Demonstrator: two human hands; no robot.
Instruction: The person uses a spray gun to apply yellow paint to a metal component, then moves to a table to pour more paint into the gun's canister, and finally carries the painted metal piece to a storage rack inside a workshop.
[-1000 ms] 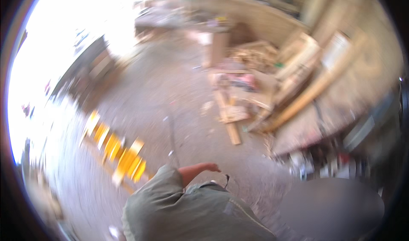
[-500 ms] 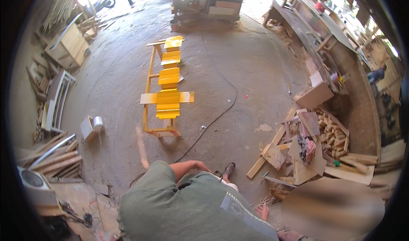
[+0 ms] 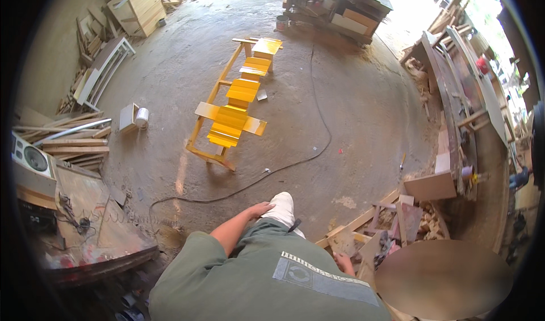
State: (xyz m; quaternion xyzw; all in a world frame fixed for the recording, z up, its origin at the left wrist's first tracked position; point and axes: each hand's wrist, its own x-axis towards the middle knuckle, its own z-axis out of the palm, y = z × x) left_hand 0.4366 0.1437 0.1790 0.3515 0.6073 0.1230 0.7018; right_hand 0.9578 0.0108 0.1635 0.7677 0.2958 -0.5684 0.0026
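My left hand (image 3: 261,209) lies on the white-clothed knee (image 3: 281,207) of my bent leg, fingers laid flat and nothing seen in them. Low at my right side hangs my right hand (image 3: 343,262), its fingers loosely apart and seemingly bare; my shirt hides part of it. Scrap boards (image 3: 343,242) lie nearest to it. Ahead on the floor stands a long wooden frame (image 3: 211,97). Across it rest several yellow-coated wooden panels (image 3: 243,90), glossy as if wet. A board with pale and yellow ends (image 3: 255,126) sticks out sideways beneath one panel.
A black cable (image 3: 295,163) curves over the floor between me and the frame. To the left are a white can (image 3: 142,117), stacked timber (image 3: 74,142) and a speaker (image 3: 35,159). Workbenches (image 3: 352,0) stand at the back and right. A blurred oval hides the lower right.
My view has turned and shifted, so the frame and panels appear tilted and further right. My white-clothed knee has come forward into sight beside my left hand. The right hand appears slightly higher.
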